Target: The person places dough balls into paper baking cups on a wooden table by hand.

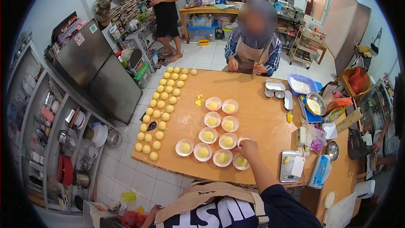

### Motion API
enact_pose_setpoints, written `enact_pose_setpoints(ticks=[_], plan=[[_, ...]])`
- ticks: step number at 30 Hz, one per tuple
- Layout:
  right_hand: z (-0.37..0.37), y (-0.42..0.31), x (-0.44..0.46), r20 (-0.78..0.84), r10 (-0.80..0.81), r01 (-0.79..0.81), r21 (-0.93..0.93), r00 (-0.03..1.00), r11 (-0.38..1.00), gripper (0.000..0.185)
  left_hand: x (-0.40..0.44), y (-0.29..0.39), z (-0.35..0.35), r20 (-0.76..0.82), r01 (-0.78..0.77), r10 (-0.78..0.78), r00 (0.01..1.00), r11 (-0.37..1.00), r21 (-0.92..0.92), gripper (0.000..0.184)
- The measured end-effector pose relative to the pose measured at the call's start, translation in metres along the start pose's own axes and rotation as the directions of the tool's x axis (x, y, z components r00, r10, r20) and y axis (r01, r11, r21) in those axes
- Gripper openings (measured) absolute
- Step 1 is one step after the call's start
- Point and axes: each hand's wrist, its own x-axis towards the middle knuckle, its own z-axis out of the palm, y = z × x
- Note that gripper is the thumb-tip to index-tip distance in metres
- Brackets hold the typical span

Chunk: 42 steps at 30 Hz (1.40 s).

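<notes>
My right hand (pixel 249 149) reaches over the front of the wooden table, its fingers bunched at a white paper cup (pixel 246 137). What they grip, if anything, is hidden. Just below it is another paper cup holding a yellow dough ball (pixel 241 161). Several more paper cups, each with a dough ball (pixel 203 152), stand in rows to the left. Loose round dough balls (pixel 159 135) line the table's left side. Low beside my apron is my left hand (pixel 156 209), near a red plastic bag (pixel 132 218); its fingers are mostly hidden.
Across the table (pixel 202 85) a person in an apron holds a long stick (pixel 262 57). Another person stands by the back counter. On the right are a scale (pixel 290 173), tissue pack (pixel 319 171), metal bowl (pixel 315 103) and blue basket of white powder (pixel 310 83). A fridge (pixel 99 69) stands left.
</notes>
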Motion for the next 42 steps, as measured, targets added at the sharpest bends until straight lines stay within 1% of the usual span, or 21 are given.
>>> enact_pose_setpoints(ticks=[4, 7, 8, 10, 13, 15, 16, 18, 20, 23, 25, 27, 29, 31, 33, 34, 37, 39, 40, 41, 42], plan=[[-0.023, -0.001, -0.007, -0.029, 0.054, -0.05, 0.127, 0.998, 0.991, 0.018, 0.02, 0.028, 0.007, -0.029, -0.125, 0.124, 0.992, 0.992, -0.011, 0.06], [-0.007, 0.003, -0.007, -0.179, -0.106, 0.123, 0.088, 0.978, 0.989, 0.017, 0.017, 0.073, -0.009, 0.065, -0.217, 0.224, 0.972, 0.971, -0.098, 0.059], [-0.002, 0.001, -0.006, -0.158, -0.122, 0.132, 0.059, 0.98, 0.989, 0.016, 0.003, 0.102, -0.023, 0.103, -0.24, 0.254, 0.962, 0.962, -0.133, 0.059], [0.006, -0.009, -0.007, -0.109, -0.156, 0.157, 0.003, 0.982, 0.988, 0.015, -0.01, 0.122, -0.038, 0.072, -0.246, 0.258, 0.963, 0.959, -0.141, 0.058], [0.005, -0.028, -0.014, -0.179, -0.142, 0.138, -0.036, 0.974, 0.99, 0.014, -0.013, 0.116, -0.052, 0.009, -0.255, 0.259, 0.966, 0.958, -0.131, 0.058], [0.006, -0.034, -0.012, -0.176, -0.144, 0.148, 0.012, 0.974, 0.989, 0.015, -0.001, 0.084, -0.048, -0.033, -0.247, 0.245, 0.969, 0.965, -0.091, 0.058], [0.008, -0.035, -0.012, -0.176, -0.142, 0.151, 0.04, 0.974, 0.988, 0.016, 0.012, 0.055, -0.042, -0.05, -0.235, 0.233, 0.971, 0.97, -0.055, 0.058], [0.029, -0.034, -0.01, -0.167, -0.083, 0.083, -0.011, 0.982, 0.997, 0.016, 0.026, 0.002, -0.036, -0.065, -0.184, 0.184, 0.981, 0.983, -0.002, 0.058], [0.028, -0.038, -0.005, -0.19, -0.054, 0.045, -0.052, 0.98, 0.998, 0.018, 0.018, -0.027, -0.045, -0.025, -0.068, 0.067, 0.997, 0.997, -0.028, 0.058], [0.009, -0.048, -0.003, -0.104, 0.034, -0.04, -0.063, 0.994, 0.997, 0.016, 0.008, -0.06, -0.055, 0.002, 0.034, -0.034, 0.999, 0.996, -0.081, 0.059], [0.001, -0.046, -0.002, -0.14, 0.117, -0.114, 0.029, 0.983, 0.993, 0.013, 0.009, -0.071, -0.066, 0.003, 0.056, -0.056, 0.998, 0.992, -0.11, 0.059], [0.004, -0.03, -0.003, -0.211, 0.218, -0.194, 0.132, 0.953, 0.972, 0.013, 0.016, -0.079, -0.08, 0.003, 0.061, -0.061, 0.998, 0.99, -0.131, 0.059], [0.006, -0.021, -0.01, -0.287, 0.355, -0.282, 0.266, 0.89, 0.922, 0.021, 0.024, -0.086, -0.095, 0.003, 0.056, -0.056, 0.998, 0.989, -0.135, 0.059], [0.015, -0.003, -0.015, -0.366, 0.477, -0.352, 0.358, 0.8, 0.865, 0.031, 0.037, -0.095, -0.111, -0.009, 0.037, -0.038, 0.999, 0.991, -0.131, 0.06], [0.055, 0.024, -0.013, -0.445, 0.574, -0.413, 0.411, 0.687, 0.813, 0.042, 0.048, -0.098, -0.127, -0.019, 0.007, -0.009, 1.0, 0.993, -0.114, 0.06], [0.06, 0.026, -0.018, -0.367, 0.606, -0.485, 0.373, 0.705, 0.791, 0.047, 0.052, -0.098, -0.135, -0.03, -0.01, 0.007, 1.0, 0.995, -0.104, 0.06], [0.068, 0.027, -0.023, -0.275, 0.632, -0.445, 0.513, 0.725, 0.734, 0.043, 0.059, -0.09, -0.159, -0.062, -0.072, 0.068, 0.996, 0.995, -0.07, 0.06], [0.062, 0.018, -0.028, -0.237, 0.67, -0.462, 0.565, 0.703, 0.684, 0.042, 0.063, -0.092, -0.165, -0.067, -0.107, 0.104, 0.992, 0.993, -0.051, 0.06], [0.057, 0.012, -0.031, -0.221, 0.689, -0.466, 0.592, 0.69, 0.657, 0.041, 0.066, -0.096, -0.168, -0.065, -0.127, 0.124, 0.99, 0.991, -0.041, 0.06], [0.058, 0.012, -0.033, -0.262, 0.693, -0.451, 0.597, 0.672, 0.663, 0.039, 0.072, -0.1, -0.169, -0.067, -0.152, 0.149, 0.987, 0.988, -0.031, 0.06], [0.059, 0.012, -0.034, -0.305, 0.695, -0.434, 0.601, 0.651, 0.671, 0.037, 0.075, -0.104, -0.167, -0.057, -0.13, 0.124, 0.991, 0.986, -0.107, 0.06]])
